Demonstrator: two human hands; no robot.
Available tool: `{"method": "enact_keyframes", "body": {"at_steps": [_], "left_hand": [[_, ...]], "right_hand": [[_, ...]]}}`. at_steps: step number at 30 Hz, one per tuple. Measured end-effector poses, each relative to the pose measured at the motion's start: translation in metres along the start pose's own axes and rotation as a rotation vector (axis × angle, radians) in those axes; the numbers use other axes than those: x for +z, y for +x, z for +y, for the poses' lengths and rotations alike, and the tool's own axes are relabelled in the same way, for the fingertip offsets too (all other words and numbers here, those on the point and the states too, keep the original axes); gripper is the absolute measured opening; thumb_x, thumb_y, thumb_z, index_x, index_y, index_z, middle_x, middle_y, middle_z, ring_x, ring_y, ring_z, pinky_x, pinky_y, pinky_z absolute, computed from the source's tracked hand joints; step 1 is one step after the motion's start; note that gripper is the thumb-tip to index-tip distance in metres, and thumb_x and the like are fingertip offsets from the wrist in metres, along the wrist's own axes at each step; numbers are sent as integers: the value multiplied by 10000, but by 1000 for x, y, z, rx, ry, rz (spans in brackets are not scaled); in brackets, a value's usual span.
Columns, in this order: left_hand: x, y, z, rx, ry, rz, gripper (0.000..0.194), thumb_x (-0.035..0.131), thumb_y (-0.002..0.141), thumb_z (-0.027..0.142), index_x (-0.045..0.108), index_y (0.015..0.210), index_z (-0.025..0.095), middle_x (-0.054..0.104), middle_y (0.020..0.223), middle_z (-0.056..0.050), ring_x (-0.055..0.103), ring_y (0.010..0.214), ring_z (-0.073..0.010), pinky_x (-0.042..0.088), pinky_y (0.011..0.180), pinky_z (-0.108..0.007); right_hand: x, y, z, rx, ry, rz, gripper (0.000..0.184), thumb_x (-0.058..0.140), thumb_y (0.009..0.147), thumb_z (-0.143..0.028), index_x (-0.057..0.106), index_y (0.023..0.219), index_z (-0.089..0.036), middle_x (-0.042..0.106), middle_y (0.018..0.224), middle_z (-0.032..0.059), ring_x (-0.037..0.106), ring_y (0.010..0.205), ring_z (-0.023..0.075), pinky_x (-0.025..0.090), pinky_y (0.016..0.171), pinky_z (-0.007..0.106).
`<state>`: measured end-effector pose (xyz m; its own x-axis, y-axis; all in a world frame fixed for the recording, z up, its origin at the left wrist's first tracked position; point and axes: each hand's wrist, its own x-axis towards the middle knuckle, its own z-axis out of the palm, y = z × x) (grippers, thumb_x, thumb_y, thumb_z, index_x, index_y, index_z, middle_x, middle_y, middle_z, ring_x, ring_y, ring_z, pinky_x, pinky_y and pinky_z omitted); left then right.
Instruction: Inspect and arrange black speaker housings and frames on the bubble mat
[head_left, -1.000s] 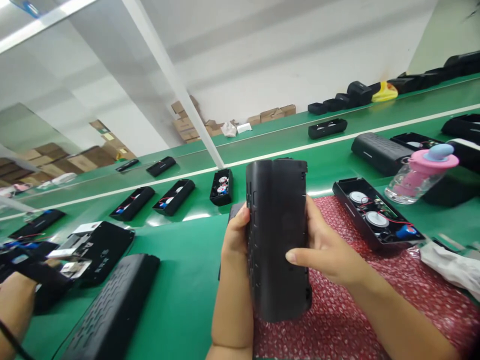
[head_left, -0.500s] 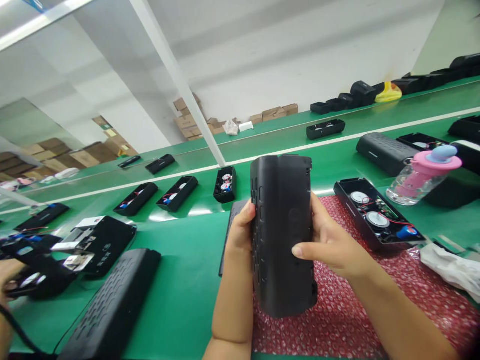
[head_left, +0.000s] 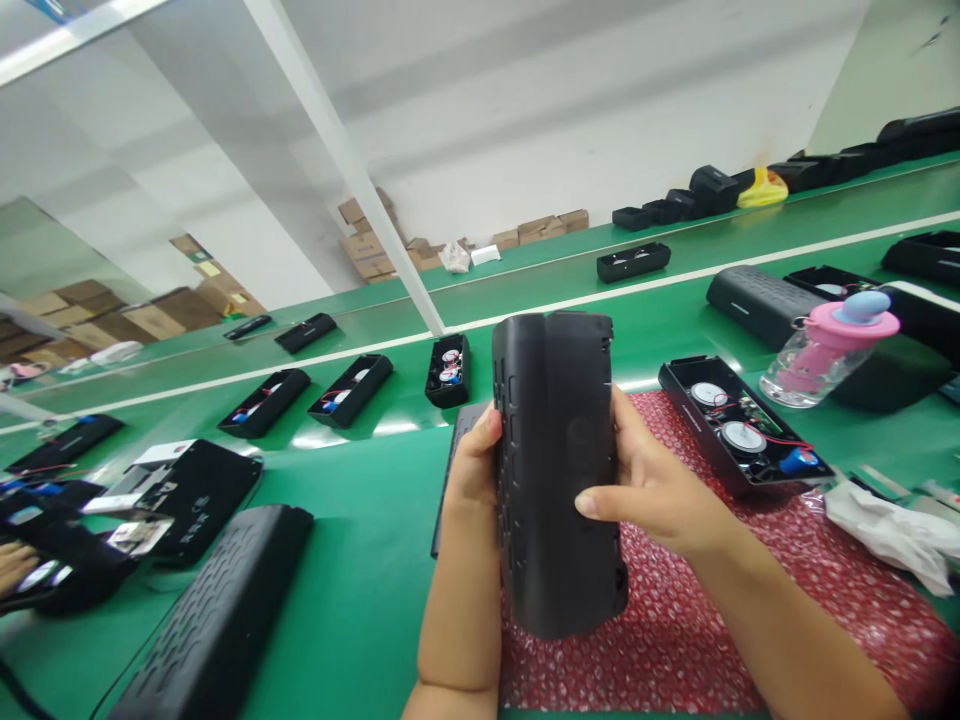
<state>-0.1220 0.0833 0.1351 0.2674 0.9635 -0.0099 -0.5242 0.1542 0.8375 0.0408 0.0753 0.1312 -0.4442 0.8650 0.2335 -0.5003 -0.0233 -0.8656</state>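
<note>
The left hand (head_left: 471, 462) and right hand (head_left: 654, 492) clasp a black case (head_left: 553, 430) nearly upright, at three o'clock from the left and nine from the right.

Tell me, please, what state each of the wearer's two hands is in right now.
Left hand: closed, holding the black casing by its patterned side.
Right hand: closed, holding the same casing by its opposite side.

Green bench here's got red bubble wrap (head_left: 600, 665) spread over the near right, a clear pink-lidded bottle (head_left: 832, 335) farther right, plus a long black patterned shell (head_left: 225, 605) lying near left.
</note>
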Motion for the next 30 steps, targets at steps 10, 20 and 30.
{"method": "enact_keyframes", "body": {"at_steps": [10, 20, 30], "left_hand": [[-26, 9, 1, -123, -157, -23, 646, 737, 777, 503, 584, 1334, 212, 745, 1144, -95, 663, 1137, -389, 534, 971, -507], [-21, 14, 9, -65, -103, 2, 688, 808, 713, 473, 598, 1315, 216, 740, 1159, -96, 654, 1154, -391, 537, 979, -506], [-17, 3, 3, 27, 22, 117, 626, 790, 693, 564, 656, 1199, 220, 763, 948, -77, 733, 947, -350, 602, 846, -471]], "right_hand": [[0, -1, -1, -15, -12, 11, 929, 742, 730, -117, 246, 1488, -321, 494, 1449, 56, 536, 1293, 229, 508, 1023, 374], [1, 6, 0, -56, -18, 34, 732, 706, 793, -188, 346, 1423, -277, 541, 1409, 64, 561, 1260, 230, 503, 1042, 407], [-13, 13, 4, -81, -26, -1, 748, 664, 821, -304, 317, 1482, -283, 418, 1532, 44, 398, 1418, 248, 327, 1199, 468]]}}
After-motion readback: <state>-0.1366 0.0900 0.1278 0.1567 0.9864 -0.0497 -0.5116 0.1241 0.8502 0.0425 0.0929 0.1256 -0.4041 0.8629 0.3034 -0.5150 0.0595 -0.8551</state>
